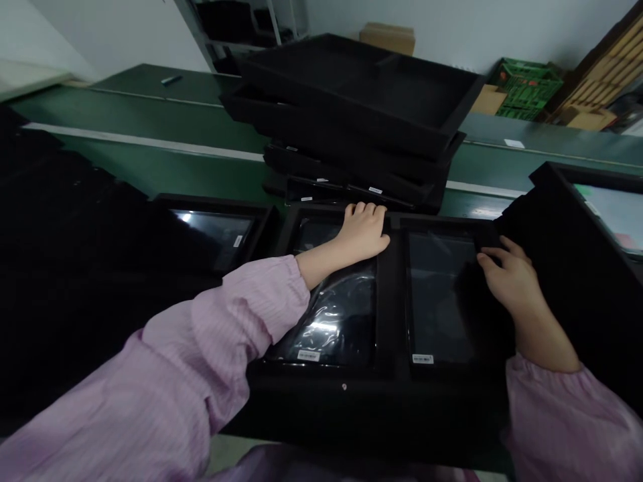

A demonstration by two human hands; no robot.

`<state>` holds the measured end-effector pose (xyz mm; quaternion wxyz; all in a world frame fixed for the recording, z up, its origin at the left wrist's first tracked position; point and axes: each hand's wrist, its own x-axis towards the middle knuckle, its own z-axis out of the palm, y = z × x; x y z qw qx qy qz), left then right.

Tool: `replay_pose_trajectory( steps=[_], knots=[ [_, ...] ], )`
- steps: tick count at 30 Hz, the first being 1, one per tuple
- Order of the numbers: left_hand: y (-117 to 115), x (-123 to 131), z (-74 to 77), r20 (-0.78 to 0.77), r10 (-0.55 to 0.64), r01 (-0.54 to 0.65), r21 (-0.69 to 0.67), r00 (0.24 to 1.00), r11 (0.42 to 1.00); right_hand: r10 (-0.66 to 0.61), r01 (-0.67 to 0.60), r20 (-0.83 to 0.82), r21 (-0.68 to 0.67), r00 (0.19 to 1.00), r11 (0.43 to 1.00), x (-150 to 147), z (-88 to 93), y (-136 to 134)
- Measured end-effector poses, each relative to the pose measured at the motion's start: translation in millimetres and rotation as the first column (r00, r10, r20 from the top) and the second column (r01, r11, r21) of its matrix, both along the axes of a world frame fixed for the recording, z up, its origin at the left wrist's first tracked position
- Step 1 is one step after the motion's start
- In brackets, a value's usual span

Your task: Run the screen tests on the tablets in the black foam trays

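Observation:
In front of me lies a black tray [394, 314] with two compartments. Its left compartment holds a flat dark screen panel [341, 321] under shiny, wrinkled film, with a white barcode label near its lower edge. Another dark screen panel [437, 294] with a similar label lies in the right compartment. My left hand [364, 233] reaches over the left panel, its fingers bent over the tray's far rim near the divider and its thumb out to the side. At the tray's right rim is my right hand [510, 276], thumb and fingers around the edge; the dark rim partly hides the grip.
Behind the tray rises an uneven stack of black trays [351, 100] on a green bench [201, 167]. A black tray with a screen [216, 234] lies left; a taller black box [567, 227] stands right. Farther back are a green crate [527, 84] and a cardboard box [386, 38].

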<state>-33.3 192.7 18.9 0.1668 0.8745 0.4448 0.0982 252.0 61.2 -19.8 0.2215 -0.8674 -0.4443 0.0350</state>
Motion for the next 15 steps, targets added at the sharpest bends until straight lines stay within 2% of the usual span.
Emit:
replay_pose_trajectory(
  steps=[5, 8, 10, 12, 15],
  knots=[
    [6, -4, -1.9, 0.1, 0.005, 0.001, -0.062, 0.995, 0.998, -0.009, 0.01, -0.018, 0.02, 1.0, 1.0, -3, 2.4, -1],
    [13, -16, 7.5, 0.209, 0.033, -0.003, -0.143, 0.977, 0.99, -0.008, 0.008, -0.027, 0.012, 1.0, 1.0, -8, 3.2, 2],
    [12, -31, 21.3, 0.369, 0.1, -0.012, -0.234, 0.924, 0.972, -0.005, 0.005, -0.033, 0.003, 0.999, 1.0, -11, 5.4, 5],
    [4, -52, 38.3, 0.527, 0.169, -0.018, -0.28, 0.833, 0.96, 0.0, -0.001, -0.038, -0.008, 0.999, 1.0, -13, 9.1, 6],
    [-22, -93, 56.0, 0.628, 0.259, -0.141, -0.233, 0.734, 0.962, 0.011, -0.012, -0.044, -0.023, 0.999, 1.0, -19, 13.2, -8]
  ],
)
